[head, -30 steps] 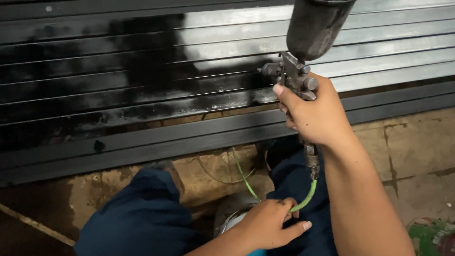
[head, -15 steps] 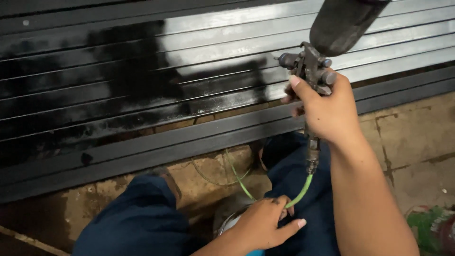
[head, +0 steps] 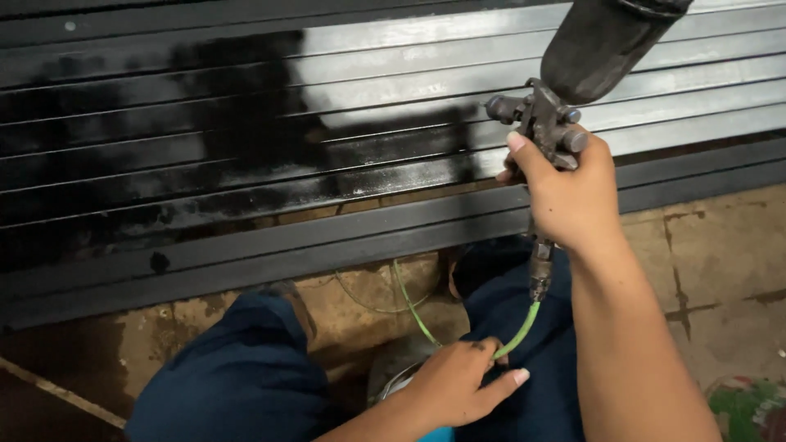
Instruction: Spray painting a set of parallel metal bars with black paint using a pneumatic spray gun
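Your right hand point(head: 569, 192) is wrapped around the grip of a paint spray gun point(head: 540, 123), forefinger raised along its metal body, the dark cup point(head: 602, 41) tilting up toward the top right corner of the view. The gun's nozzle points left at a stack of long metal slats point(head: 246, 147) lying across the floor, their left stretch coated wet black, their right stretch bare grey metal. A green air hose point(head: 520, 331) drops from the base of the gun's handle and curves down to your left hand point(head: 458, 385), which is closed loosely on it, thumb and fingers pinching the line while the forefinger points right. A second loop of hose point(head: 409, 307) runs up toward the lower edge of the slats. Your knees in dark blue trousers point(head: 237, 376) frame both hands from below. Stained concrete floor point(head: 720, 270) shows at right, with a green-and-red object point(head: 749, 405) at the bottom right corner.
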